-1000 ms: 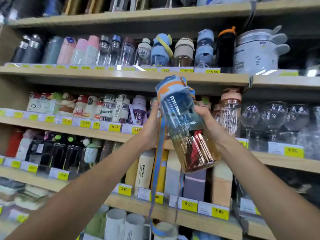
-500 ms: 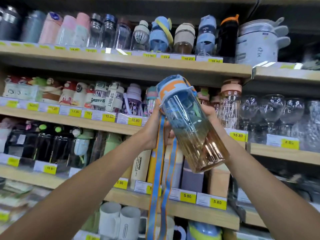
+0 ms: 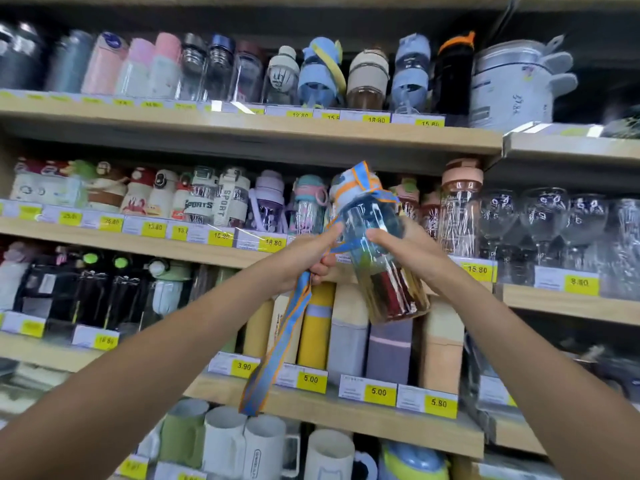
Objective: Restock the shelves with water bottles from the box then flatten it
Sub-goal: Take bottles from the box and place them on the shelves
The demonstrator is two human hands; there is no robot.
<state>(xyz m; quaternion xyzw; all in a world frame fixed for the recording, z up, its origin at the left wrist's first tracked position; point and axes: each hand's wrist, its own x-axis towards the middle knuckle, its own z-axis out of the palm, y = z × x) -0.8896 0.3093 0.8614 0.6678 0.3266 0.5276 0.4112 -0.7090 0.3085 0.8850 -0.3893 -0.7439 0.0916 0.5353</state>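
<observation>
Water bottle: tilted, cap at 11 o'clock, amber base at 5 o'clock, held up in front of the middle shelf.
Right hand: at the bottle's 3 o'clock, grasping its body. The thumb lies across the front and the fingers wrap behind, mostly hidden.
Left hand: at the bottle's 9 o'clock, fingers clenched round the strap, thumb tip touching the bottle's side.
Strap: blue and orange, hanging from the fist toward 7 o'clock.
Stemmed glasses: on the shelf at 3 o'clock, beyond the right hand.
</observation>
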